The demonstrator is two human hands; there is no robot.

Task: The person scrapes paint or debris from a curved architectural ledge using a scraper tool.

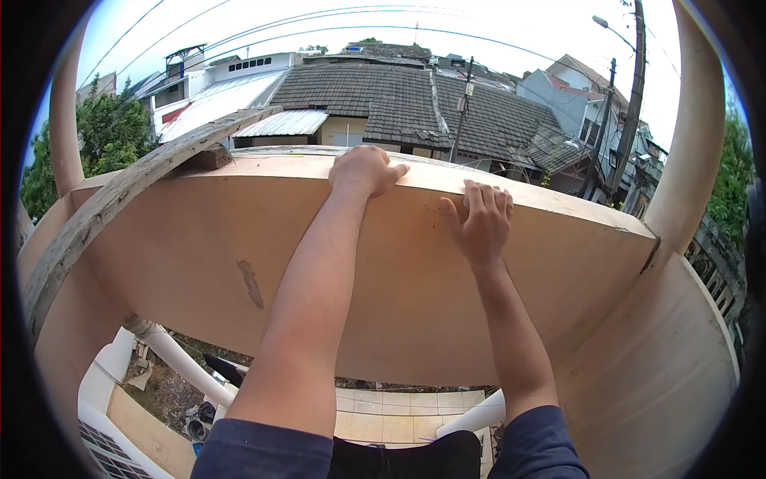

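Note:
A long peach-painted wall (415, 271) with a flat top ledge (558, 199) stands in front of me. My left hand (367, 170) rests on the ledge, its fingers curled down over the top and its thumb pointing right; the fingertips are hidden. To the right, my right hand (484, 219) lies against the near edge with its fingers on the ledge and its thumb held apart. No loose object shows in it. Small dark specks mark the wall between the hands.
A weathered wooden plank (144, 176) slants over the wall at left, beside a brick-like block (209, 158). Round columns (692, 120) flank the wall. Far below lies a tiled floor (383, 415) with white pipes (182, 357). Roofs and cables stand beyond.

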